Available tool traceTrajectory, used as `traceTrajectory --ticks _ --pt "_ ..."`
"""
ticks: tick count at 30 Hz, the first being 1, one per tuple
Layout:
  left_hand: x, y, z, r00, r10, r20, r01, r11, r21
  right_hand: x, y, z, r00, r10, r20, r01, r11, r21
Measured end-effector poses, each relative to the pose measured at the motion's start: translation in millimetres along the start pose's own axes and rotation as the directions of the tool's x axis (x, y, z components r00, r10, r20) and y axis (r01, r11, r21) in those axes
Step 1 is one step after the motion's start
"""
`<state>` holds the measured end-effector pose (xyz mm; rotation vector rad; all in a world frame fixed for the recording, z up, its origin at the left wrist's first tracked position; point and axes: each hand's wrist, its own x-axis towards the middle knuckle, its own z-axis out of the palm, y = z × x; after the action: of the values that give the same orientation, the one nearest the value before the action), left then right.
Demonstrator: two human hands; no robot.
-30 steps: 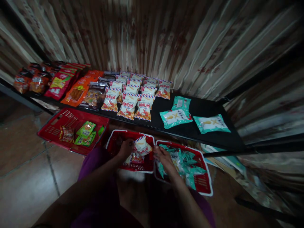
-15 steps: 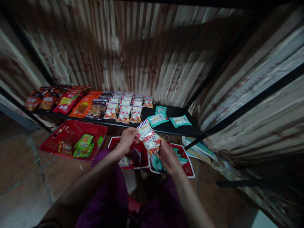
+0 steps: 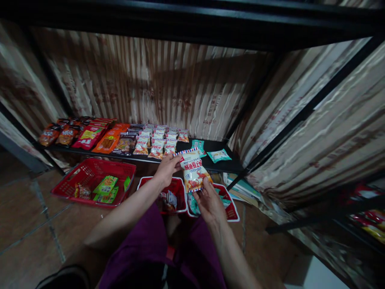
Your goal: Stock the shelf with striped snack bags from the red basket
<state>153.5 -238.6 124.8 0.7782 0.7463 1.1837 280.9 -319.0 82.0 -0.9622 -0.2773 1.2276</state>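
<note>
Between my hands is a white and orange snack packet (image 3: 194,168) with a striped top edge and red lettering. My left hand (image 3: 167,169) pinches its upper left corner. My right hand (image 3: 210,200) grips the lower right edge. Rows of matching packets (image 3: 157,147) stand on the black shelf (image 3: 210,163) behind. To their right lie teal packets (image 3: 219,155), one partly behind the held packet. Below my hands are a red basket (image 3: 182,188) with packets in it and another red basket (image 3: 233,206) holding teal packets.
A wider red basket (image 3: 64,182) with green packets (image 3: 106,185) sits at the left. Red, orange and dark snack bags (image 3: 90,134) line the shelf's left part. Black shelf posts (image 3: 300,116) slant at the right, and an upper shelf (image 3: 192,26) crosses overhead.
The held packet has turned more upright and faces me, with both hands still on it. The camera view has shifted, showing more of the upper shelf.
</note>
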Motion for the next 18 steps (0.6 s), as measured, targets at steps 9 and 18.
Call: traceTrajectory --ticks 9,18 --pt "-5 -1 0.4 0.997 0.055 -0.055 -0.056 0.998 -0.006 -4 24 2 0.991 0.137 0.009 -0.137 0.979 0.151" --pt "4 -9 -6.0 0.995 0.082 -0.064 -0.072 0.987 0.144 -5 39 -8 0.987 0.150 -0.052 -0.137 0.970 0.200"
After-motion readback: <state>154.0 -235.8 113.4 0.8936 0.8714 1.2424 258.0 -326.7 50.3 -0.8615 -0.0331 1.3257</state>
